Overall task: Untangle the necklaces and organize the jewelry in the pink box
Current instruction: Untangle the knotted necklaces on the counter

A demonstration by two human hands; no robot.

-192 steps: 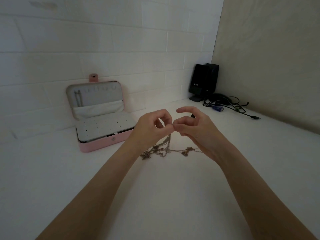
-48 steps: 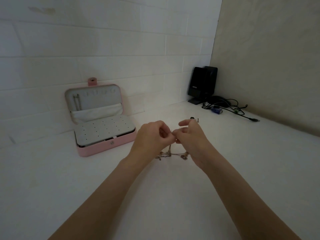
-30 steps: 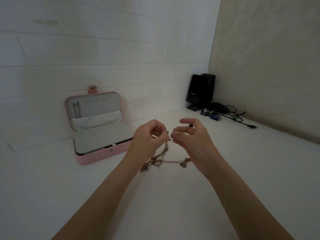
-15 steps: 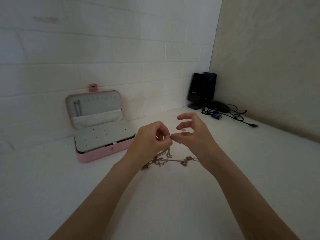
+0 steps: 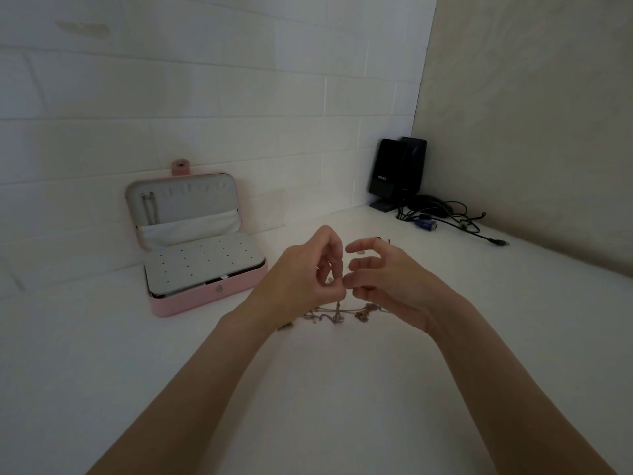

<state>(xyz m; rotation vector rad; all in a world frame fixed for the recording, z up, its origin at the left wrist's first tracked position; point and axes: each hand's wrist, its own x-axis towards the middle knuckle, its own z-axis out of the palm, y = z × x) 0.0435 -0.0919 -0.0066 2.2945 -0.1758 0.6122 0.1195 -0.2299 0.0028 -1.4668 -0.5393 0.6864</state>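
The tangled necklaces (image 5: 337, 313) lie just below centre frame on the white table (image 5: 342, 406), a clump of fine chain w/ small knots strung left to right, one strand rising up to the fingers above it. Left hand (image 5: 301, 279) sits just left of centre, fingers curled, thumb & index tip pinching that lifted strand; prob. holding it taut so the knot opens up. Right hand (image 5: 387, 279) is just beside it, right of centre, tips almost touching the left's; lower fingers look pinched on the chain at the same spot, upper fingers curled loosely & spread clear, likely to keep the view of the knot free. Exact contact of the right tips is too small to tell for sure. Most of the chain rests on the table, so weight doesn't tighten the tangle. The pink box (image 5: 202, 248) is at mid-left, well apart from the hands, lid propped open against the tiled wall (image 5: 205, 97), perforated white insert facing up, something thin hanging in the lid's left corner; ready to receive pieces. Black speakers (image 5: 397, 173) & loose cables (image 5: 445, 217) sit upper right in the corner. Untangling not yet done, judging by the knots.
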